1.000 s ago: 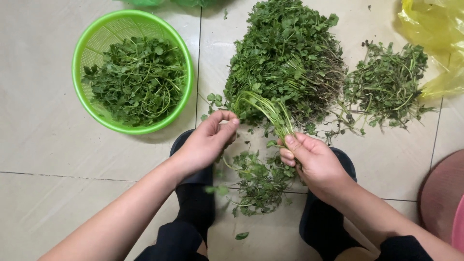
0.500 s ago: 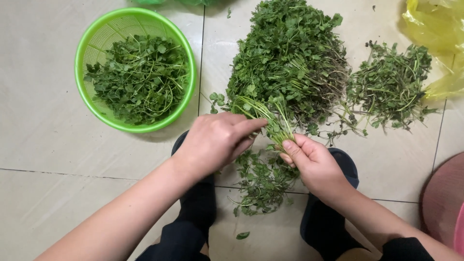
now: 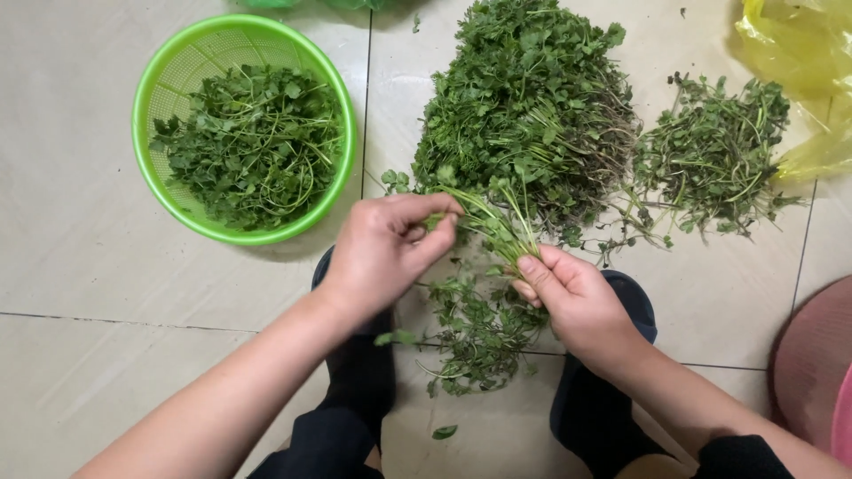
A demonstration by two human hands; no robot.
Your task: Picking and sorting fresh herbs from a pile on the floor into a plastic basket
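- Right hand (image 3: 575, 297) grips a bunch of green stems (image 3: 493, 226)
- Left hand (image 3: 386, 253) pinches the stems' leafy ends
- Green basket (image 3: 177, 80) of picked leaves sits at left

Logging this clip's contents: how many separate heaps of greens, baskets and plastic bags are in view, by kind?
Heaps of greens on the floor: 3 (large, small right, small near feet)
Green basket, holding greens: 1
Yellow bag: 1
Total: 5
A further bunch is held by the left hand and right hand.
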